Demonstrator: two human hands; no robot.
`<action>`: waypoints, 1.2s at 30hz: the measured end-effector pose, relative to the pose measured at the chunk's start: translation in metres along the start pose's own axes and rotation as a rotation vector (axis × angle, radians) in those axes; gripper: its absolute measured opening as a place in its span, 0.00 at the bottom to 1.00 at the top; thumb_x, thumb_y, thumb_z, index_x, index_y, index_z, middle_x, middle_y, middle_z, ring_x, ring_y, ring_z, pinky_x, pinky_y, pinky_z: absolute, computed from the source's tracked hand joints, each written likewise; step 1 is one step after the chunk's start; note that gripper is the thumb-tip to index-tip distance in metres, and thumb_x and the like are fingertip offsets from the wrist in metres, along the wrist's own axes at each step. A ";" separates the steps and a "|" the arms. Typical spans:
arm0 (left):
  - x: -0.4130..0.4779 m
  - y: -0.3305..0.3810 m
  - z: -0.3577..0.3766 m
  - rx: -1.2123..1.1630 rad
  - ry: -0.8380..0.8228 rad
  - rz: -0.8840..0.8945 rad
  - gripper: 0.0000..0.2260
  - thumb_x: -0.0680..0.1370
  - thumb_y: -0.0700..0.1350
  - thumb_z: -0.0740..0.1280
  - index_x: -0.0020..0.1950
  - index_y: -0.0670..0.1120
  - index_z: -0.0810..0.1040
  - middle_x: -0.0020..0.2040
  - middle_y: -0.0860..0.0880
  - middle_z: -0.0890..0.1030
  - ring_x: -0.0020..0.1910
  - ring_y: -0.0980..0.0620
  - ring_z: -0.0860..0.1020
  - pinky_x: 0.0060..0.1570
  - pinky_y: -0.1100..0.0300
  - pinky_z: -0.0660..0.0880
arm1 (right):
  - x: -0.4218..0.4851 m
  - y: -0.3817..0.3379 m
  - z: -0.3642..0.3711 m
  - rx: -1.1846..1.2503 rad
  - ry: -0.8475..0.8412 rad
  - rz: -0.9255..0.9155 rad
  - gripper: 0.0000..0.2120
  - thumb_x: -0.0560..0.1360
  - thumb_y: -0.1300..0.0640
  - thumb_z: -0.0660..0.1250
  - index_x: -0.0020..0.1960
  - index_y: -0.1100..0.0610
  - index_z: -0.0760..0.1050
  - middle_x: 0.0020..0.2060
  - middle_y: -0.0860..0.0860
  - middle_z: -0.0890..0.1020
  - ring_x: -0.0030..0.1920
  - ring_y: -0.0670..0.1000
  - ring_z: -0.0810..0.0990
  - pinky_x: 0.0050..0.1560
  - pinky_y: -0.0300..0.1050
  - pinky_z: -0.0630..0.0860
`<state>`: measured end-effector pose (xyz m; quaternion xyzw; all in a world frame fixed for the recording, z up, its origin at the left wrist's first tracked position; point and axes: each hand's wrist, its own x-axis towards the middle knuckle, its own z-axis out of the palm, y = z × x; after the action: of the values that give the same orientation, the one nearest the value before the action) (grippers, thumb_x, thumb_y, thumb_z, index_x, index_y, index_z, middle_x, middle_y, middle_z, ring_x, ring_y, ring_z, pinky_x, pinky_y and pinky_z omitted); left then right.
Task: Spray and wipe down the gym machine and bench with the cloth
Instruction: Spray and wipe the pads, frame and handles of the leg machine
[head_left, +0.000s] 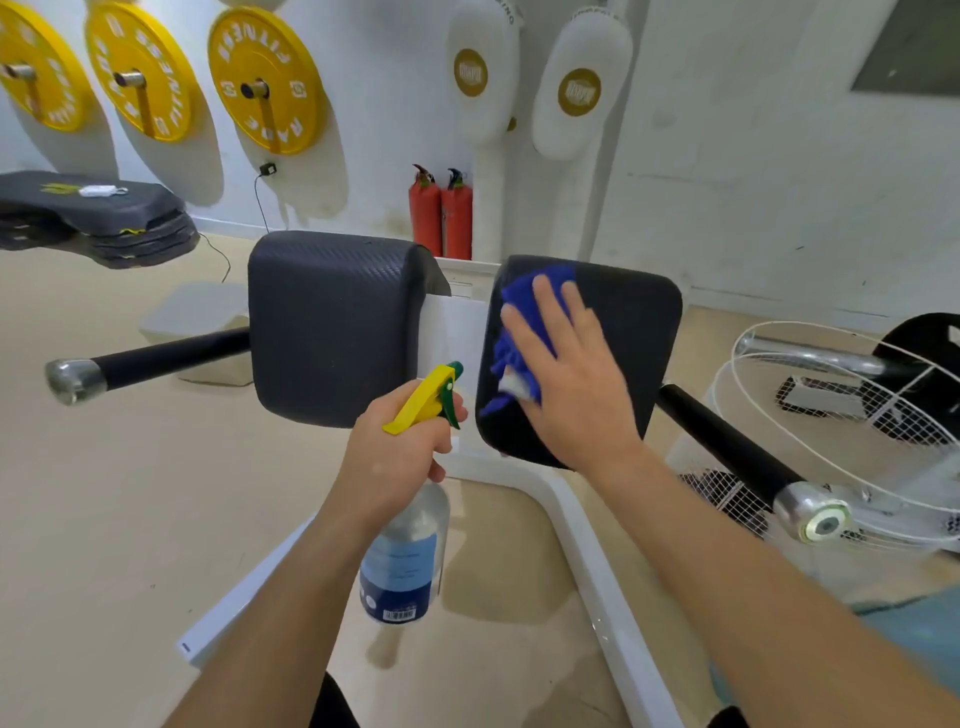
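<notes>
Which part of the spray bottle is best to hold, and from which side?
Grip the spray bottle at its neck, just under the yellow trigger, coming from behind, opposite the green nozzle, as the left hand does. Fingers close round it there; the body below is wider.

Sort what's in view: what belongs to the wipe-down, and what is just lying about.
In the job: blue cloth under the right hand, spray bottle in the left hand, right pad under the cloth, left pad, white machine frame.
Lying about: two red fire extinguishers, yellow weight plates on the wall, white wire fan guard, stacked black platforms.
</notes>
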<state>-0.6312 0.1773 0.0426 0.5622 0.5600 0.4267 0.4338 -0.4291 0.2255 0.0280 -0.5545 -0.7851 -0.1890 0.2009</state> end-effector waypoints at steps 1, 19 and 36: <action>-0.001 -0.003 0.000 -0.006 0.000 -0.008 0.14 0.74 0.30 0.63 0.47 0.46 0.84 0.46 0.52 0.85 0.34 0.56 0.77 0.34 0.62 0.78 | -0.015 -0.002 0.010 -0.030 -0.007 -0.082 0.32 0.78 0.49 0.62 0.80 0.54 0.58 0.80 0.59 0.55 0.80 0.63 0.51 0.78 0.61 0.56; -0.005 -0.021 0.000 -0.085 0.000 -0.049 0.15 0.74 0.29 0.62 0.48 0.45 0.84 0.46 0.51 0.86 0.34 0.58 0.78 0.33 0.61 0.78 | -0.020 -0.010 0.034 -0.072 0.155 -0.202 0.24 0.82 0.53 0.60 0.77 0.60 0.65 0.77 0.61 0.64 0.77 0.63 0.61 0.76 0.60 0.62; 0.002 0.013 0.061 -0.116 -0.165 -0.042 0.16 0.73 0.28 0.63 0.51 0.44 0.84 0.48 0.52 0.86 0.40 0.52 0.79 0.34 0.57 0.78 | -0.093 0.013 0.051 0.086 0.304 0.201 0.27 0.78 0.61 0.60 0.77 0.63 0.62 0.78 0.60 0.60 0.80 0.62 0.54 0.78 0.58 0.57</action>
<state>-0.5689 0.1783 0.0389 0.5578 0.5083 0.4014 0.5190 -0.3936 0.1824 -0.0629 -0.5860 -0.6940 -0.2157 0.3585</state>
